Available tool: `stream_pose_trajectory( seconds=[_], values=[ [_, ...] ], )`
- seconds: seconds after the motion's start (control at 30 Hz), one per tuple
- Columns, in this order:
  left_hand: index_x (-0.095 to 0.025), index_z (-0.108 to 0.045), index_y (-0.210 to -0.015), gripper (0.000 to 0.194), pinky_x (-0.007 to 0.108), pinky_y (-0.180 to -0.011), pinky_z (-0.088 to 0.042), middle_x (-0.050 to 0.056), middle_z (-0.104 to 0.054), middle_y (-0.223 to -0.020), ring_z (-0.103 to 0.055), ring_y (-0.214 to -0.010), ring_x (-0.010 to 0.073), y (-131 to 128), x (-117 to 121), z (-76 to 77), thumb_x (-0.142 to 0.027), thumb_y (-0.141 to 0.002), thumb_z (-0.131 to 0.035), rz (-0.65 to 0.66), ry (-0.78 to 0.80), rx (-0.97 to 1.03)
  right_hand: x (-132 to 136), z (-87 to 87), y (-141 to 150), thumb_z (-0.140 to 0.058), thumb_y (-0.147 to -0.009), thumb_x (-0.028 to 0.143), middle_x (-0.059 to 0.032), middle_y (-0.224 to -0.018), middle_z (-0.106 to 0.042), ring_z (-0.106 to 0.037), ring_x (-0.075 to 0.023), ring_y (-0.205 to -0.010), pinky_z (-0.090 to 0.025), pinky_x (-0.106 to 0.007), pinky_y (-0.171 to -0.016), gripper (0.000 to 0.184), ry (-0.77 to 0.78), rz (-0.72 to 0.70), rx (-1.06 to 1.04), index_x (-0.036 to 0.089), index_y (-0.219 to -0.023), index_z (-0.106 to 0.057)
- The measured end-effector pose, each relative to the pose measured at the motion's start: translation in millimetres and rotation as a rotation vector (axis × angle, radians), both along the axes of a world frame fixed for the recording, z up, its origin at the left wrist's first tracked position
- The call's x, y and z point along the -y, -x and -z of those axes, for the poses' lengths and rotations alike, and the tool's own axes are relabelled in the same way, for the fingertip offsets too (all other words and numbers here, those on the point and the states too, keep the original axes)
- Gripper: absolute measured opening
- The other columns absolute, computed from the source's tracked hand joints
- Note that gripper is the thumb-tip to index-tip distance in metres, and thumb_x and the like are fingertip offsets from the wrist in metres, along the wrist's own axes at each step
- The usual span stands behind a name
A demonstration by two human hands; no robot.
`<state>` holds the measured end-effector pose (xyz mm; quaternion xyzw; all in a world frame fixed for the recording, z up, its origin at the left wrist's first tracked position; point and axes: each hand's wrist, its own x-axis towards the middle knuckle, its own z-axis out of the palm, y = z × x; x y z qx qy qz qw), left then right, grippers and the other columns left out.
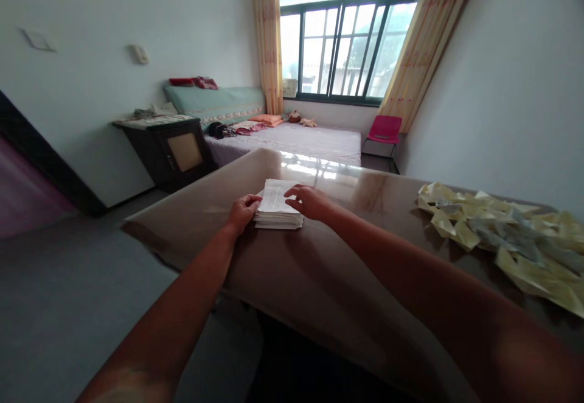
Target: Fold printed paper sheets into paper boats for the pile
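Right forearm [387, 251] foremost, reaching to a stack of white paper [275, 199]

Left hand [244, 211] sets bent fingers and thumb at the stack's left edge, though whether they pinch it I cannot tell; the right hand [309, 201] curves loosely parted fingers over the right side of the top face, clasping nothing that shows (contact there cannot be made out); the stack lies between the two, rightward of the left fingertips and leftward from the right knuckles, neither hand clearly nearer; it lies flat on the glossy brown table [201, 208], one end facing the person, its long axis seemingly running away toward the window [347, 50]; well apart to the right, folded yellowish papers [460, 235] lie heaped; beyond the table are a bed [314, 140] and a pink chair [384, 129].
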<state>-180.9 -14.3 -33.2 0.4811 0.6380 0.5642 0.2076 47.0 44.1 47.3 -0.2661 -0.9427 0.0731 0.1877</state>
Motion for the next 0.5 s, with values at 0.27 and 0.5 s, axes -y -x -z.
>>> stream_pose_trajectory(
  seconds=[0.27,0.5],
  values=[
    [-0.015,-0.069,-0.083,0.029,0.025,-0.061,-0.042,0.003,-0.067,-0.073,-0.057,-0.065,0.0153,3.0,2.2,3.9,-0.037,-0.065,-0.063,0.046,-0.002,0.023,-40.0,2.4,75.0,-0.087,-0.047,0.044,-0.0059,-0.083,-0.071,-0.062,-0.0232,-0.081,-0.044,-0.028,-0.067,0.043,0.350,-0.048,0.314,0.019,-0.081,-0.075],
    [-0.015,-0.069,-0.079,0.022,0.027,-0.065,-0.043,0.003,-0.067,-0.071,-0.058,-0.067,0.0168,3.6,-0.8,3.3,-0.033,-0.069,-0.060,0.052,-0.005,-0.012,-66.9,6.5,62.9,-0.082,-0.052,0.045,0.0022,-0.060,-0.062,-0.045,-0.0080,-0.050,-0.034,-0.022,-0.048,0.038,0.690,-0.066,0.204,0.018,-0.077,-0.074]
  ],
)
